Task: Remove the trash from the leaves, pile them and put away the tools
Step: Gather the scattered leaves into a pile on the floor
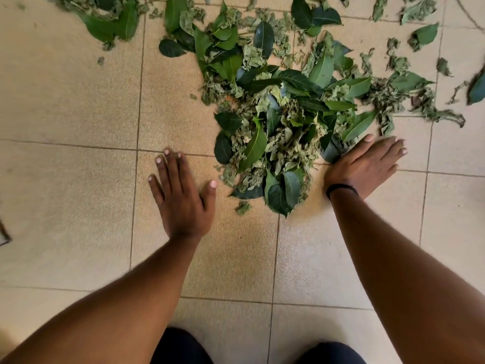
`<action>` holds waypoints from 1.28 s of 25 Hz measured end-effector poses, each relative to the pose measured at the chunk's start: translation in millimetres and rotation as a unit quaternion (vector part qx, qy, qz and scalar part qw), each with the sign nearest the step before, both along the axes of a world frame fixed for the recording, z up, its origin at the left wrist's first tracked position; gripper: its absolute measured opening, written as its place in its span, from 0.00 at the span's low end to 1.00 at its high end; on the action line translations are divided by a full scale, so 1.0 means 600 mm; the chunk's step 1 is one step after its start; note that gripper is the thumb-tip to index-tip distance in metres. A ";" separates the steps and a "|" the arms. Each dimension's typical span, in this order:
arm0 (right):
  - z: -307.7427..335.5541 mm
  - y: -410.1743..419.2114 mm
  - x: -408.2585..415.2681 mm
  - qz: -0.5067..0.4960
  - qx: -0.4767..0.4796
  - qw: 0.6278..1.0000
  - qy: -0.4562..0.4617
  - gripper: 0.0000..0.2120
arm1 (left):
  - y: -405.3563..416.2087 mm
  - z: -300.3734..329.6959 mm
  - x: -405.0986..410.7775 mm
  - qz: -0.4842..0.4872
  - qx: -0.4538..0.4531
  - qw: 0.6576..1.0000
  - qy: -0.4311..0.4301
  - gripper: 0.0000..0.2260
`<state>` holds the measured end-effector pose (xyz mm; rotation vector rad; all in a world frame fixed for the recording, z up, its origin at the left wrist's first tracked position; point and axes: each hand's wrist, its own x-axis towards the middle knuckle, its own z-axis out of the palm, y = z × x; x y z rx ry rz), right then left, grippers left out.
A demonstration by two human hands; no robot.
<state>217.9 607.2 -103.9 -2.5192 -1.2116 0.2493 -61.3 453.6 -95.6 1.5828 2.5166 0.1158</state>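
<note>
Leaves (273,132) (glossy ovals among crumpled dry scraps) lay heaped on the beige tiled floor (78,127). Right hand (364,164) pressed flat-fingered against the heap's edge; left hand (181,198) rested flat and empty beside it.

No readable text.
No words, labels, brands, nos. or signs legible anywhere in head view.
</note>
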 end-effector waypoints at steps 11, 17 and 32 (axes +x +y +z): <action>0.037 -0.235 -0.120 0.347 -0.048 0.936 0.019 0.66 | -0.010 -0.018 -0.005 0.000 0.091 0.996 0.002 0.28; 0.013 -0.193 -0.138 0.294 -0.037 0.955 -0.021 0.51 | -0.015 -0.024 -0.003 -0.004 0.090 0.996 0.015 0.29; 0.000 -0.186 -0.140 0.253 0.033 0.967 0.018 0.40 | -0.012 -0.015 0.003 -0.004 0.066 0.997 0.034 0.31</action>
